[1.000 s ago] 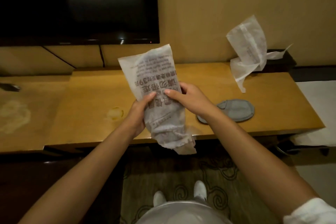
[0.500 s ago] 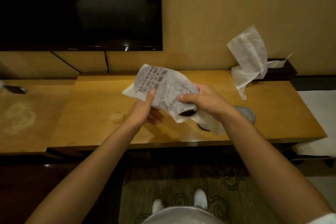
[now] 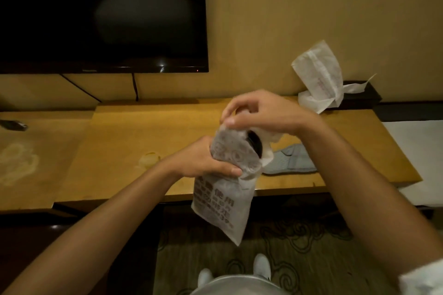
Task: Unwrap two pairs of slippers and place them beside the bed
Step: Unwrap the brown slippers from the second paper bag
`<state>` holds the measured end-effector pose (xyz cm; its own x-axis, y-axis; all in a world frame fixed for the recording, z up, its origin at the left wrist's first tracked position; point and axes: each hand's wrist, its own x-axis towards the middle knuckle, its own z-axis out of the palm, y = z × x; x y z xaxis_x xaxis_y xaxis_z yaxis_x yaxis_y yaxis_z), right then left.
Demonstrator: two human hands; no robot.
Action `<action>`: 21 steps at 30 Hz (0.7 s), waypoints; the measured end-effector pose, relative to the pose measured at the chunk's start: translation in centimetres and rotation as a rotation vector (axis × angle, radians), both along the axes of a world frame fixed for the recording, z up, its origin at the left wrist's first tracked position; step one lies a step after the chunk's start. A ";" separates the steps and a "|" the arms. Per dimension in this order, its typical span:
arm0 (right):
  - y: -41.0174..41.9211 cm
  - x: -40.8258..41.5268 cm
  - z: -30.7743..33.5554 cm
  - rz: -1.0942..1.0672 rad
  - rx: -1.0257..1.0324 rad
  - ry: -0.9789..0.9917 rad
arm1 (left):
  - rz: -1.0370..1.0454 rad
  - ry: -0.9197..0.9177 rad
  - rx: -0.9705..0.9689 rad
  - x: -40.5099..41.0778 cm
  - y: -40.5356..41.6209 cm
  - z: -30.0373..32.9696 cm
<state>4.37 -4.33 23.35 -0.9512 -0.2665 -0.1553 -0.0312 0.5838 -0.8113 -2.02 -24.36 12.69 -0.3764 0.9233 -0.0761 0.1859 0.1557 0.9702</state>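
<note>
A white printed slipper wrapper point(image 3: 223, 201) hangs over the front edge of the wooden desk point(image 3: 143, 141), its closed end pointing down. My left hand point(image 3: 203, 163) grips the wrapper around its middle. My right hand point(image 3: 259, 112) pinches the torn top edge above it, and a dark opening shows just below my fingers. Behind the wrapper a grey unwrapped slipper point(image 3: 292, 160) lies flat on the desk, partly hidden. An empty torn white wrapper point(image 3: 318, 79) leans against the wall at the desk's back right.
A dark television point(image 3: 103, 14) hangs on the wall above the desk's left half. A small dark object point(image 3: 13, 124) lies at the far left. A white surface point(image 3: 417, 146) adjoins the desk on the right. Patterned carpet point(image 3: 299, 246) and my white shoes are below.
The wrapper has been turned over, from tilted up and crumpled to hanging down. My left hand has shifted to its middle and my right hand has risen to the open top edge.
</note>
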 end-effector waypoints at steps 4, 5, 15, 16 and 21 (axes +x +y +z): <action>3.8 0.2 -0.9 -0.101 -0.118 -0.054 | 0.107 -0.118 0.094 0.1 -0.3 -0.1; 4.0 0.1 -1.4 -0.137 -0.142 -0.036 | 0.119 -0.105 0.103 0.1 -0.1 0.0; 1.1 0.7 -4.5 -0.617 0.362 0.592 | 0.328 0.034 0.054 0.3 0.5 1.3; 1.0 0.9 -4.0 -0.535 0.306 0.572 | 0.334 0.082 0.028 0.2 0.4 1.4; 0.2 1.9 -3.2 -0.264 -0.170 0.144 | 0.283 0.166 -0.017 0.1 -0.2 1.6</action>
<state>6.26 -4.15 20.20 -0.9998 -0.0184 0.0111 -0.0181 0.4434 -0.8962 -1.96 -24.52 14.30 -0.6265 0.7794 -0.0066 0.2887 0.2399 0.9269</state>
